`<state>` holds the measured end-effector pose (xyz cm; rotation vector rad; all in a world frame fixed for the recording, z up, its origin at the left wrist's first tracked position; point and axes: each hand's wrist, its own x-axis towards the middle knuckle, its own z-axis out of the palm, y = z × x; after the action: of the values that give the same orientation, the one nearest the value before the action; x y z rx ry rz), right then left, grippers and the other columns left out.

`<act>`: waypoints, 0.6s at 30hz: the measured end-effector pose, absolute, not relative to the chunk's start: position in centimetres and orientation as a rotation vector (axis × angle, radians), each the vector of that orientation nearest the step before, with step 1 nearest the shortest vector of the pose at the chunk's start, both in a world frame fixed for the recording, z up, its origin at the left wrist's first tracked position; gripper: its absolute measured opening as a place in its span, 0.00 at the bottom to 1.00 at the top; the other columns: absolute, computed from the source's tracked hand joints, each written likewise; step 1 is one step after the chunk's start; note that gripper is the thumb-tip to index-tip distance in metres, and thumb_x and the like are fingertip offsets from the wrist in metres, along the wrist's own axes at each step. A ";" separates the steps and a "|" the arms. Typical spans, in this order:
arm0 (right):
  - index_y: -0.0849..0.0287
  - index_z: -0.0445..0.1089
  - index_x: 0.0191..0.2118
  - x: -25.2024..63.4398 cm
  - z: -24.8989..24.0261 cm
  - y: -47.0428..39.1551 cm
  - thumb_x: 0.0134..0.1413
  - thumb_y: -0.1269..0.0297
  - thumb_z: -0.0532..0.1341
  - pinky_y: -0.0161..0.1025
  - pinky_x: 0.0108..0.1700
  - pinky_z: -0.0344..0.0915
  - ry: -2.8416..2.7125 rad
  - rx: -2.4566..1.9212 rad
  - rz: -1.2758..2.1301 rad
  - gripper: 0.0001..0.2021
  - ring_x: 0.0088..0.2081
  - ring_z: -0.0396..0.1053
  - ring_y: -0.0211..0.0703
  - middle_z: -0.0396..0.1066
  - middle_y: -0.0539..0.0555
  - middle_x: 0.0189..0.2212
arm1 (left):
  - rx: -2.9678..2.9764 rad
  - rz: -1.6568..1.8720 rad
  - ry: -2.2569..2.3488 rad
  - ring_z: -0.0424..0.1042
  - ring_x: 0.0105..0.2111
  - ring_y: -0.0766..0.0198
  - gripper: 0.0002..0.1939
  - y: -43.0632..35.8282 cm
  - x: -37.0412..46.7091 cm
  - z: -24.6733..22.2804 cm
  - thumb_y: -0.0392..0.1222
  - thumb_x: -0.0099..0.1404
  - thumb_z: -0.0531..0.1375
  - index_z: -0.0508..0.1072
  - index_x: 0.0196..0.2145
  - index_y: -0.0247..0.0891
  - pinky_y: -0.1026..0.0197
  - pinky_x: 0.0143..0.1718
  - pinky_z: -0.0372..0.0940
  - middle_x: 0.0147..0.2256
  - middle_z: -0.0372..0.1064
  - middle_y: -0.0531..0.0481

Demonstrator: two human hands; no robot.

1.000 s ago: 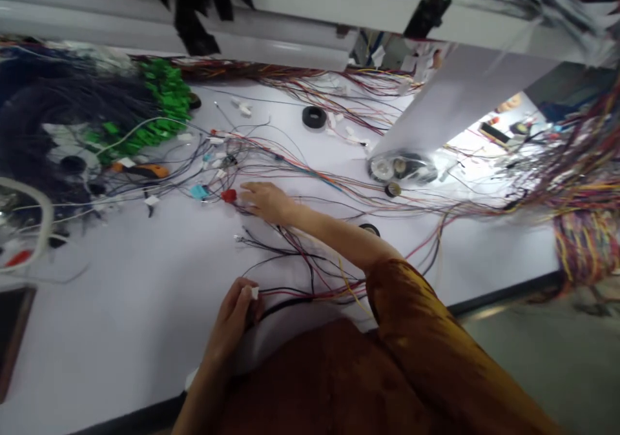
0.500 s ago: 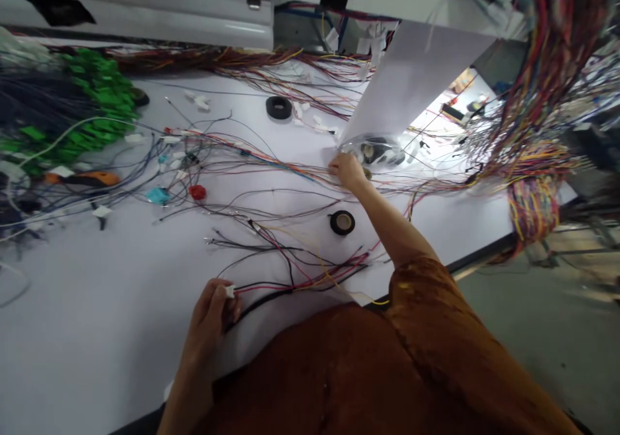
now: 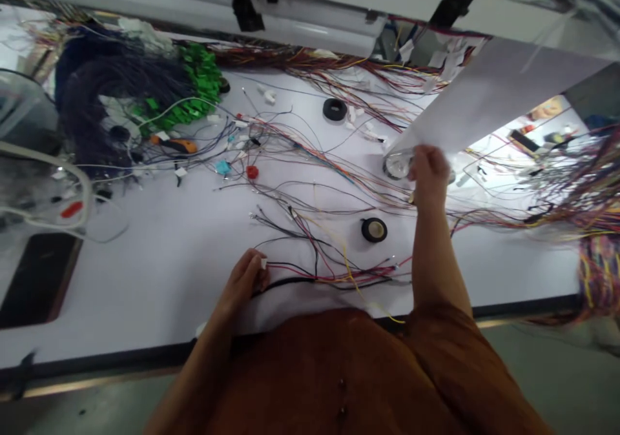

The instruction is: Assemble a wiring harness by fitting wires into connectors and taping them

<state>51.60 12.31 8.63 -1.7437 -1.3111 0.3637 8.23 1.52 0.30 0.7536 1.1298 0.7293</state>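
Near the front edge, my left hand (image 3: 248, 273) is closed on a small white connector (image 3: 264, 263). Red and black wires (image 3: 295, 268) run from it to the right across the white table (image 3: 145, 280). My right hand (image 3: 429, 167) is raised at the clear plastic container (image 3: 400, 162) by the foot of the white post, fingers bent together; what they hold, if anything, is too small to make out. A black tape roll (image 3: 374, 230) lies between the hands, and a second black roll (image 3: 334, 109) is farther back.
Green-tagged dark wires (image 3: 198, 80), an orange-handled tool (image 3: 177, 144) and a dark phone-like slab (image 3: 41, 277) are at left. A white post (image 3: 489, 93) rises behind my right hand. Wire bundles (image 3: 600, 267) hang at right. A red piece (image 3: 252, 171) lies mid-table.
The view has shifted left, showing more of the left end. My right hand has moved from the wires beside the container up to the container's front. My left hand keeps the connector.
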 end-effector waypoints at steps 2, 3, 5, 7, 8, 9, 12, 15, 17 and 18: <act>0.57 0.72 0.44 48.9 9.4 9.8 0.61 0.53 0.61 0.36 0.30 0.67 -1.341 -1.573 0.817 0.13 0.24 0.65 0.36 0.65 0.46 0.22 | 0.752 0.756 1.109 0.61 0.18 0.71 0.25 1.6 8.3 0.3 0.65 0.61 0.65 0.65 0.36 0.40 0.69 0.20 0.55 0.18 0.57 0.61; 0.57 0.73 0.45 47.5 9.9 8.9 0.56 0.53 0.65 0.36 0.31 0.69 -1.363 -1.487 1.049 0.16 0.24 0.67 0.36 0.68 0.47 0.24 | 0.754 0.767 1.103 0.61 0.18 0.71 0.25 1.7 8.4 0.3 0.65 0.60 0.65 0.65 0.35 0.40 0.69 0.20 0.55 0.19 0.56 0.61; 0.58 0.73 0.47 44.9 11.1 8.3 0.52 0.52 0.69 0.36 0.32 0.70 -1.407 -1.355 1.430 0.20 0.26 0.70 0.36 0.73 0.49 0.27 | 0.757 0.784 1.097 0.62 0.18 0.71 0.26 1.7 8.6 0.4 0.65 0.59 0.66 0.65 0.35 0.40 0.69 0.19 0.56 0.19 0.56 0.61; 0.59 0.73 0.49 42.8 12.2 9.2 0.51 0.53 0.70 0.35 0.29 0.69 -1.433 -1.292 1.608 0.22 0.26 0.70 0.36 0.74 0.50 0.28 | 0.756 0.810 1.088 0.62 0.18 0.71 0.26 1.7 8.8 0.5 0.65 0.58 0.67 0.65 0.34 0.40 0.69 0.18 0.56 0.19 0.56 0.61; 0.59 0.73 0.48 41.8 12.6 10.1 0.51 0.54 0.70 0.33 0.27 0.67 -1.415 -1.257 1.603 0.20 0.24 0.69 0.34 0.73 0.48 0.27 | 0.758 0.825 1.080 0.62 0.17 0.71 0.26 1.6 8.9 0.5 0.65 0.58 0.67 0.65 0.34 0.40 0.69 0.18 0.56 0.19 0.55 0.61; 0.58 0.72 0.46 40.8 12.9 11.1 0.53 0.55 0.68 0.32 0.25 0.64 -1.373 -1.208 1.541 0.17 0.22 0.66 0.33 0.72 0.47 0.26 | 0.762 0.840 1.070 0.61 0.17 0.71 0.26 1.6 8.9 0.4 0.64 0.58 0.67 0.65 0.34 0.40 0.69 0.18 0.56 0.19 0.55 0.61; 0.56 0.70 0.42 36.6 13.3 14.0 0.62 0.59 0.61 0.31 0.19 0.53 -1.254 -1.041 1.316 0.07 0.18 0.60 0.31 0.66 0.44 0.23 | 0.768 0.880 1.042 0.63 0.18 0.70 0.26 1.5 8.9 0.1 0.66 0.58 0.67 0.67 0.35 0.40 0.68 0.18 0.57 0.19 0.57 0.60; 0.57 0.67 0.39 30.7 13.4 15.2 0.65 0.66 0.57 0.32 0.16 0.45 -1.361 -1.021 1.339 0.03 0.15 0.56 0.31 0.63 0.42 0.20 | 0.771 0.928 1.021 0.63 0.18 0.69 0.29 1.5 8.8 -0.3 0.68 0.57 0.66 0.68 0.36 0.39 0.67 0.18 0.57 0.19 0.58 0.60; 0.58 0.63 0.38 26.7 13.8 15.1 0.66 0.72 0.53 0.31 0.16 0.43 -1.461 -1.020 1.365 0.05 0.13 0.52 0.29 0.60 0.39 0.18 | 0.775 0.951 1.005 0.64 0.17 0.69 0.29 1.4 8.8 -0.6 0.69 0.57 0.66 0.68 0.37 0.39 0.67 0.18 0.58 0.19 0.59 0.59; 0.58 0.62 0.38 25.0 14.0 14.8 0.66 0.73 0.52 0.30 0.16 0.42 -1.508 -0.999 1.392 0.05 0.13 0.51 0.28 0.60 0.38 0.18 | 0.779 0.956 0.997 0.64 0.18 0.68 0.29 1.4 8.8 -0.7 0.69 0.58 0.66 0.68 0.37 0.38 0.67 0.18 0.58 0.19 0.60 0.59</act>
<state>24.99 14.77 14.03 -0.9993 -1.5083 1.3916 8.81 1.38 -0.70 0.7787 0.9968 0.9561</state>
